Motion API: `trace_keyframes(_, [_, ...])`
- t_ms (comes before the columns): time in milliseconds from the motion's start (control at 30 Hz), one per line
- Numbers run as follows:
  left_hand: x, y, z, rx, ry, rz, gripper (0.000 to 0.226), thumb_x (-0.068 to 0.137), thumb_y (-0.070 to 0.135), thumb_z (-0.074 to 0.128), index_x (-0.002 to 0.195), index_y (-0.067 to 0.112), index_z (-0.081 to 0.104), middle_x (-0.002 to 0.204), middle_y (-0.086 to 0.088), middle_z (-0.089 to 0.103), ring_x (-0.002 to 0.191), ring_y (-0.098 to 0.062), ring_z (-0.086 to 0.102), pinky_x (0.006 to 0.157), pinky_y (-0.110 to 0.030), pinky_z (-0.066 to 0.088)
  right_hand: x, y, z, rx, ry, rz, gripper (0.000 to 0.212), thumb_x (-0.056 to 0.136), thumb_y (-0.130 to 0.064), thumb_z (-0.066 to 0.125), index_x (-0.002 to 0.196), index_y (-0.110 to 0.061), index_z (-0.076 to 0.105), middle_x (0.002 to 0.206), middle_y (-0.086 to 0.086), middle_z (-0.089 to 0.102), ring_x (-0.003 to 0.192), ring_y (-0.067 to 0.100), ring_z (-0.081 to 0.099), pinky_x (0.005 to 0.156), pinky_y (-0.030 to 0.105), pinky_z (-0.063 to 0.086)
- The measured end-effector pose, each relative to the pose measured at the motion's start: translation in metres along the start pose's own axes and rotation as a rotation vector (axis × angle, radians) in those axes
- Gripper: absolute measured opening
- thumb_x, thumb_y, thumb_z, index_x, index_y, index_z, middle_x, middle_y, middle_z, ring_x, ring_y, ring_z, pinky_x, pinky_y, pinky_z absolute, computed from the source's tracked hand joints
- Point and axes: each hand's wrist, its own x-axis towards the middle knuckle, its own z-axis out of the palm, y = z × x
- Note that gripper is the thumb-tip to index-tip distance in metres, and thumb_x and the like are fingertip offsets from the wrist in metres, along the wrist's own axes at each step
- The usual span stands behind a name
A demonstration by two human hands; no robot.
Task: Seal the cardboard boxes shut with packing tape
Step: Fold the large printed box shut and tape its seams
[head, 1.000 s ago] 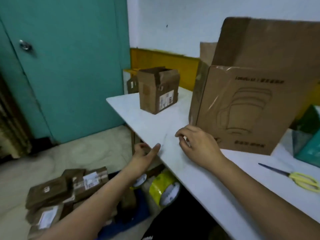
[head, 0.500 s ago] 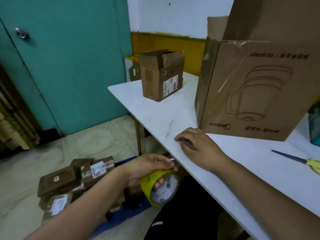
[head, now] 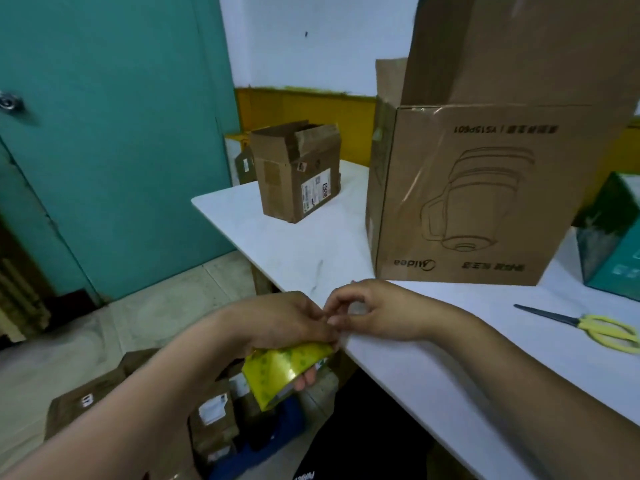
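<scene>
My left hand [head: 277, 323] grips a yellow roll of packing tape [head: 280, 370] just off the table's near edge, fingers through its core. My right hand [head: 374, 315] rests on the white table [head: 433, 358] beside it, fingertips pinched together against the left hand's knuckles; whether it holds the tape end I cannot tell. A large brown cardboard box [head: 478, 195] stands behind the hands with its top flaps up. A small brown box [head: 298, 171], top flaps open, sits at the far left corner of the table.
Yellow-handled scissors [head: 588, 327] lie on the table at the right. A green box [head: 613, 237] stands at the right edge. Several taped parcels [head: 104, 403] are piled on the floor at lower left. A teal door [head: 104, 133] fills the left.
My left hand picked the tape roll up from the floor and brought it to the table edge. My right hand slid nearer and its fingertips now meet the left hand.
</scene>
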Motion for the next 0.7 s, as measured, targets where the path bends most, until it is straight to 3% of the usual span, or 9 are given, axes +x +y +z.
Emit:
trace_keyframes(100, [0.000, 0.012, 0.002, 0.105, 0.027, 0.014, 0.033, 0.097, 0.029, 0.060, 0.110, -0.002, 0.065, 0.068, -0.013, 0.073, 0.049, -0.018, 0.068, 0.052, -0.026, 0.056, -0.003, -0.004, -0.014, -0.006, 0.009, 0.003, 0.003, 0.091, -0.026, 0.070, 0.093, -0.026, 0.069, 0.094, -0.009, 0.072, 0.091, 0.005, 0.065, 0.088, 0.031, 0.052])
trace_keyframes(233, [0.002, 0.024, -0.004, 0.342, 0.125, 0.060, 0.025, 0.094, 0.037, 0.061, 0.099, 0.017, 0.075, 0.079, -0.004, 0.077, 0.068, -0.016, 0.073, 0.058, -0.016, 0.052, -0.009, -0.012, -0.027, -0.058, 0.017, 0.014, 0.012, 0.090, -0.021, 0.071, 0.102, -0.020, 0.071, 0.094, -0.011, 0.070, 0.075, -0.003, 0.056, 0.068, 0.015, 0.044])
trace_keyframes(367, [0.000, 0.036, -0.015, 0.450, 0.204, 0.111, 0.026, 0.090, 0.051, 0.061, 0.099, 0.032, 0.076, 0.095, 0.007, 0.077, 0.083, -0.009, 0.073, 0.069, -0.016, 0.053, -0.015, -0.027, -0.050, -0.205, 0.096, 0.014, 0.016, 0.089, -0.031, 0.071, 0.105, -0.031, 0.075, 0.081, -0.027, 0.063, 0.079, -0.009, 0.055, 0.065, 0.011, 0.041])
trace_keyframes(433, [-0.001, 0.044, -0.018, 0.414, 0.236, 0.162, 0.025, 0.091, 0.054, 0.058, 0.098, 0.038, 0.075, 0.097, 0.010, 0.076, 0.086, -0.008, 0.072, 0.078, -0.022, 0.055, -0.020, -0.035, -0.063, -0.280, 0.167, -0.003, 0.013, 0.089, -0.032, 0.070, 0.100, -0.032, 0.077, 0.082, -0.026, 0.059, 0.087, -0.013, 0.052, 0.076, 0.015, 0.044])
trace_keyframes(467, [-0.001, 0.049, -0.018, 0.372, 0.237, 0.191, 0.024, 0.093, 0.053, 0.057, 0.098, 0.038, 0.075, 0.096, 0.008, 0.077, 0.086, -0.010, 0.073, 0.076, -0.020, 0.054, -0.022, -0.038, -0.070, -0.339, 0.202, -0.009, 0.012, 0.089, -0.035, 0.070, 0.099, -0.034, 0.076, 0.090, -0.024, 0.061, 0.096, -0.012, 0.049, 0.090, 0.020, 0.043])
trace_keyframes(533, [0.000, 0.061, -0.016, 0.268, 0.207, 0.236, 0.022, 0.095, 0.047, 0.058, 0.097, 0.034, 0.076, 0.096, 0.001, 0.077, 0.085, -0.016, 0.074, 0.067, -0.015, 0.054, -0.026, -0.043, -0.085, -0.484, 0.234, 0.001, 0.012, 0.088, -0.039, 0.068, 0.098, -0.037, 0.075, 0.112, -0.019, 0.064, 0.117, -0.005, 0.042, 0.116, 0.032, 0.021])
trace_keyframes(567, [0.000, 0.069, -0.014, 0.228, 0.197, 0.255, 0.022, 0.095, 0.044, 0.059, 0.097, 0.031, 0.076, 0.094, -0.002, 0.078, 0.081, -0.017, 0.075, 0.063, -0.016, 0.055, -0.030, -0.045, -0.094, -0.514, 0.231, 0.011, 0.012, 0.088, -0.038, 0.068, 0.098, -0.035, 0.075, 0.114, -0.017, 0.065, 0.118, -0.001, 0.045, 0.116, 0.034, 0.019])
trace_keyframes(633, [0.001, 0.083, -0.008, 0.152, 0.192, 0.287, 0.022, 0.097, 0.038, 0.058, 0.096, 0.025, 0.075, 0.084, -0.004, 0.077, 0.065, -0.015, 0.073, 0.055, -0.019, 0.056, -0.039, -0.050, -0.112, -0.477, 0.222, 0.021, 0.013, 0.089, -0.029, 0.069, 0.100, -0.030, 0.076, 0.103, -0.014, 0.067, 0.099, -0.002, 0.057, 0.098, 0.025, 0.042])
trace_keyframes(700, [0.004, 0.095, -0.003, 0.061, 0.166, 0.356, 0.019, 0.099, 0.031, 0.057, 0.096, 0.020, 0.072, 0.072, -0.008, 0.074, 0.057, -0.019, 0.070, 0.053, -0.028, 0.058, -0.050, -0.058, -0.131, -0.492, 0.245, 0.051, 0.023, 0.089, -0.026, 0.069, 0.111, -0.033, 0.071, 0.098, -0.015, 0.069, 0.090, -0.002, 0.061, 0.079, 0.016, 0.049])
